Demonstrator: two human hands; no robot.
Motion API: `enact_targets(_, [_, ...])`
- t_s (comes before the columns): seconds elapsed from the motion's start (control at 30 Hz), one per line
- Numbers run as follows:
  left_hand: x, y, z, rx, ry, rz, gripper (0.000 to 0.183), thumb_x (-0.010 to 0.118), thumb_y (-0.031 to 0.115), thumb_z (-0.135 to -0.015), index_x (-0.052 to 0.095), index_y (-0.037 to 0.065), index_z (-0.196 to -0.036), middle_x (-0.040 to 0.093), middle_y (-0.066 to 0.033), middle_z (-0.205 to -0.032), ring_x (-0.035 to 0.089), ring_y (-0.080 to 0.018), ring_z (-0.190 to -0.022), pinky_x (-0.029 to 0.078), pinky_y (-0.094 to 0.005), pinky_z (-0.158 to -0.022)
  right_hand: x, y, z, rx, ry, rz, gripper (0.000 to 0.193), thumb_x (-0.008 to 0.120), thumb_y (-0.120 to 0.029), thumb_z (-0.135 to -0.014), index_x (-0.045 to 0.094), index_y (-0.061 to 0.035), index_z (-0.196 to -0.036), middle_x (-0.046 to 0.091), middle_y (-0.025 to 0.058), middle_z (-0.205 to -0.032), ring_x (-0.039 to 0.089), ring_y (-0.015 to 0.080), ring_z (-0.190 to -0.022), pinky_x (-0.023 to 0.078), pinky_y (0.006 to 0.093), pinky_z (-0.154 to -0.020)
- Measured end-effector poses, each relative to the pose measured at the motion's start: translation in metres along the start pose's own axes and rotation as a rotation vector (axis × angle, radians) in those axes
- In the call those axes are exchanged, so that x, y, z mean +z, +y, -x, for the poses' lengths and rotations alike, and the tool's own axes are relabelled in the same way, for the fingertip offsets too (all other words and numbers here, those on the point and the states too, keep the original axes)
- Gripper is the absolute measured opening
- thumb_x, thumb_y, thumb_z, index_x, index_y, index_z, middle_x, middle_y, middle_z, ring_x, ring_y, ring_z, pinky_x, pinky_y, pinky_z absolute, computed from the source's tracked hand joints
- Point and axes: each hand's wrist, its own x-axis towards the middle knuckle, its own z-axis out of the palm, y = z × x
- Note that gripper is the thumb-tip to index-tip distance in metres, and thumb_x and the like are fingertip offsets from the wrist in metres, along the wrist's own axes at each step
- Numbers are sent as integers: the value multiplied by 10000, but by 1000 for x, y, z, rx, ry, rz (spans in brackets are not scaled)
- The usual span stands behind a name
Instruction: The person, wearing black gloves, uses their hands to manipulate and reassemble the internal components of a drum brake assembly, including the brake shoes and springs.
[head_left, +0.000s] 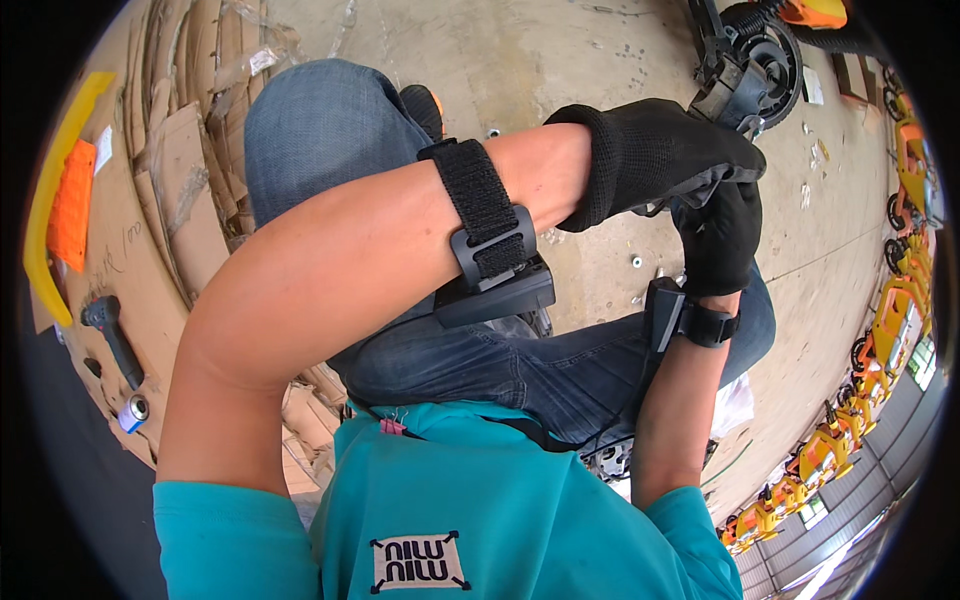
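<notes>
While left fingers [742, 155] curl beside the right hand [722, 235], anything held is hidden.

Bright workshop hall, and what a spread of pale, scuffed concrete floor [590, 55]!
Over to the left, flattened brown cardboard sheets [185, 155] pile up in ragged layers; out right, a thin dark seam [822, 259] crosses the concrete, and here's a long curving row of yellow-and-orange wheeled machines [890, 320]! Behind them, ribbed grey metal panelling [890, 430], a bright rectangular window [922, 363] and a glaring white light strip [828, 568].
</notes>
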Motion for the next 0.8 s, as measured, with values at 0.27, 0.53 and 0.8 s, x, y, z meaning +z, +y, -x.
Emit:
enact_targets(0.27, [-7, 19, 7, -139, -63, 119, 377, 508, 178, -1043, 556, 112, -1410, 617, -106, -1322, 616, -177, -1135, 531, -328, -917, -7, -2, 5, -537, -55, 804, 331, 630, 37, -809, 663, -12, -1134, 675, 167, -996, 654, 362, -952, 538, 399, -810])
enact_targets(0.53, [-14, 43, 8, -332, -157, 508, 516, 500, 142, -1052, 383, 148, -1555, 488, -66, -1520, 549, -171, -1285, 533, -330, -1010, -19, -4, 12, -475, -9, 848, 373, 717, -20, -818, 686, 4, -1189, 697, 161, -1176, 673, 332, -1078, 535, 377, -918])
enact_targets(0.8, [-7, 37, 1, -236, -219, 427, 543, 604, 197, -1001, 440, 155, -1517, 533, -52, -1436, 552, -160, -1242, 567, -364, -941, -21, -23, 18, -468, -7, 823, 353, 680, 32, -813, 683, 15, -1166, 682, 180, -1186, 670, 352, -1070, 531, 392, -913])
